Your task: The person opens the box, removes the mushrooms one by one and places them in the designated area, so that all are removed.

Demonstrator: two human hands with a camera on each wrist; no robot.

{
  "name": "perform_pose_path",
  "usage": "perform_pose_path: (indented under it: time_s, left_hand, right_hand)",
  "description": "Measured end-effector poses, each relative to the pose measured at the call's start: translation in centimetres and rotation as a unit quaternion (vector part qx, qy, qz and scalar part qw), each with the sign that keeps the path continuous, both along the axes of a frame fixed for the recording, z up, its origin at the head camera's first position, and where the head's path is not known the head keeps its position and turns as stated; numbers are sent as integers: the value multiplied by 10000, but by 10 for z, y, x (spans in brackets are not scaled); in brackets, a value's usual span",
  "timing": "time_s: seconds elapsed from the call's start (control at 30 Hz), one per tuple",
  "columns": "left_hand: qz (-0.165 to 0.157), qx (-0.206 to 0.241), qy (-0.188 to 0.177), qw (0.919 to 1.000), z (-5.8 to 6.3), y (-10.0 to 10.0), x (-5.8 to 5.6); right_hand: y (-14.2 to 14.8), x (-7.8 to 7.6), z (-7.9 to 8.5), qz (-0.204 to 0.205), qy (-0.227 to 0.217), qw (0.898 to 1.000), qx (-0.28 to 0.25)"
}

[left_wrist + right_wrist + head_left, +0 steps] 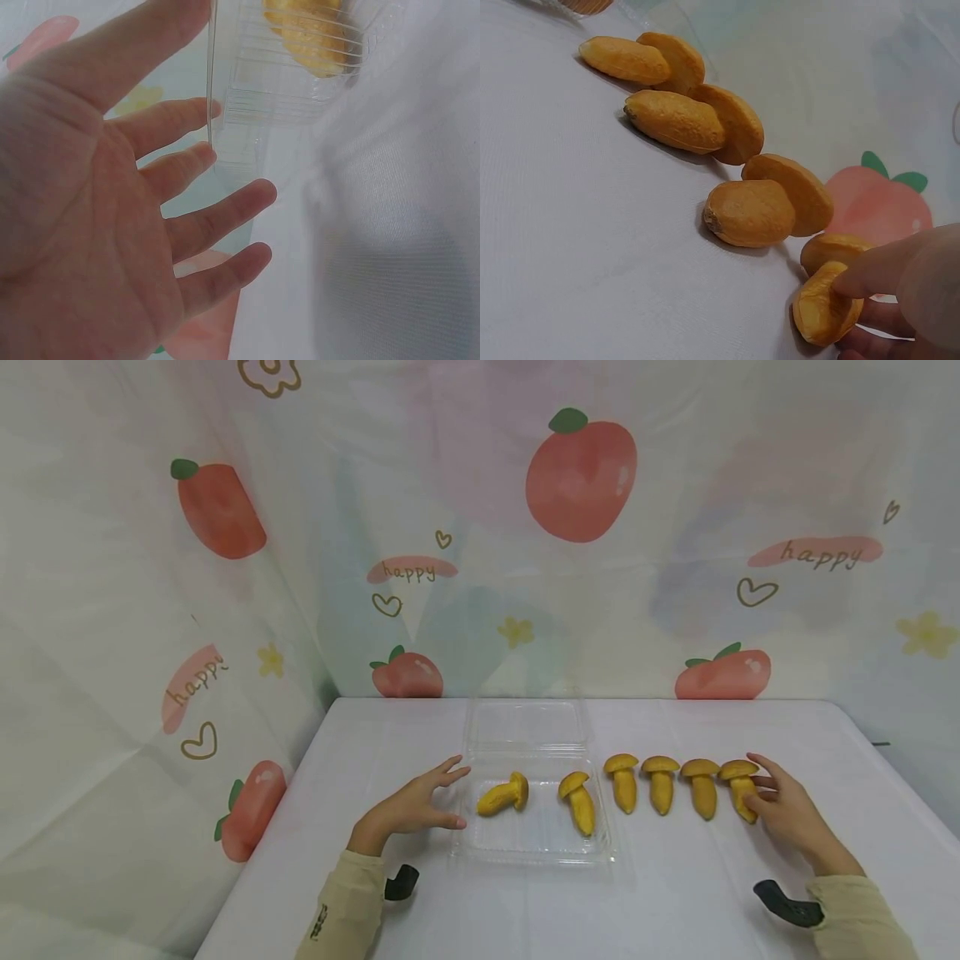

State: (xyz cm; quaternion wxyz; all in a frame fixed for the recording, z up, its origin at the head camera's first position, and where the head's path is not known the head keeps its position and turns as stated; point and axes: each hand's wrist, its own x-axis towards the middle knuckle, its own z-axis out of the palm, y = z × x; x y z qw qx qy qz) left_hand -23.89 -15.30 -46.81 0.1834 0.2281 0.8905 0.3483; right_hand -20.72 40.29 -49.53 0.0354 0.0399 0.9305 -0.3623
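Mushrooms (624, 783): two are put in the box (517, 839), four are left outside, one pinched by the right grip (787, 810); the left grip (408, 806) is spread, empty.

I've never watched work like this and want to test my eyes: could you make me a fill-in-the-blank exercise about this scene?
Inside the clear container lie ____ mushrooms.
On the white table beside it is a row of ____ more.
In the head view, the right hand touches the mushroom at the row's ____ (left or right) end.
The container's lid is ____ (open or shut).

Missing words: two; four; right; open.
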Motion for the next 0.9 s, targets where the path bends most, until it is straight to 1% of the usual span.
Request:
perform_pose_path:
  time_s: [0.23, 0.37, 0.63, 0.8, 0.9]
  left_hand:
    - [-5, 66, -48, 10000, -1, 0, 0]
    - [-28, 89, -30, 10000, -1, 0, 0]
    - [-26, 72, -7, 10000, -1, -1, 1]
    - [-29, 59, 7, 10000, 0, -1, 1]
    - [-30, 80, 17, 10000, 0, -1, 1]
  right_hand:
    - [3, 0, -2, 1, 183, 9997, 129]
    - [4, 0, -2, 13, 140, 9998, 136]
    - [4, 3, 2, -189, -150, 9996, 140]
    - [6, 3, 5, -330, -245, 9987, 315]
    - [7, 3, 8, -432, -427, 9976, 324]
